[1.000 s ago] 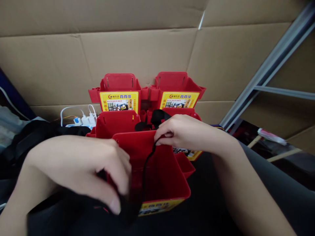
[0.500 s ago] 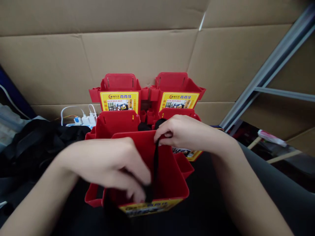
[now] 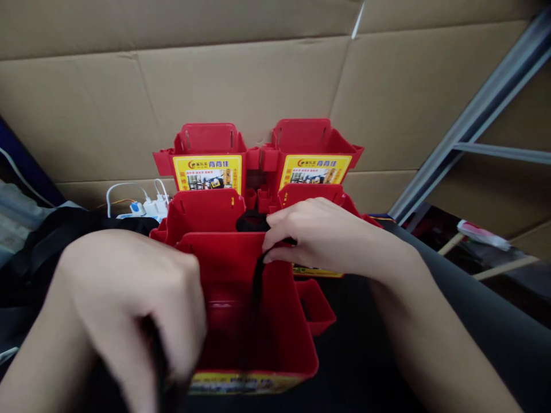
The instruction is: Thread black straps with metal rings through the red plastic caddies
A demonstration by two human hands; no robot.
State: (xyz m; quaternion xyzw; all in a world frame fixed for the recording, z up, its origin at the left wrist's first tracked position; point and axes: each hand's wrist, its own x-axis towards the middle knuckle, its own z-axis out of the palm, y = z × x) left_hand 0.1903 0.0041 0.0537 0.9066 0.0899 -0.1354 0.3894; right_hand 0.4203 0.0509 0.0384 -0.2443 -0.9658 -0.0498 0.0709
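A red plastic bin (image 3: 275,321) with a yellow label stands right in front of me. A black strap (image 3: 257,287) runs down inside it from its back rim. My right hand (image 3: 318,235) pinches the strap at that rim, with black fabric (image 3: 251,222) bunched just behind the fingers. At the bin's near left corner my left hand (image 3: 133,304) is curled shut round a dark strip of black material that drops out of view below.
More red bins (image 3: 209,155) with yellow labels are stacked behind, against a cardboard wall (image 3: 258,80). A white power strip with plugs (image 3: 146,207) and black fabric (image 3: 51,241) lie at the left. A grey metal frame (image 3: 473,115) slants at the right.
My left hand has drawn back from inside the bin toward its near left corner and closer to me. The near bin sits slightly lower in view. The right hand stays pinched at the rim.
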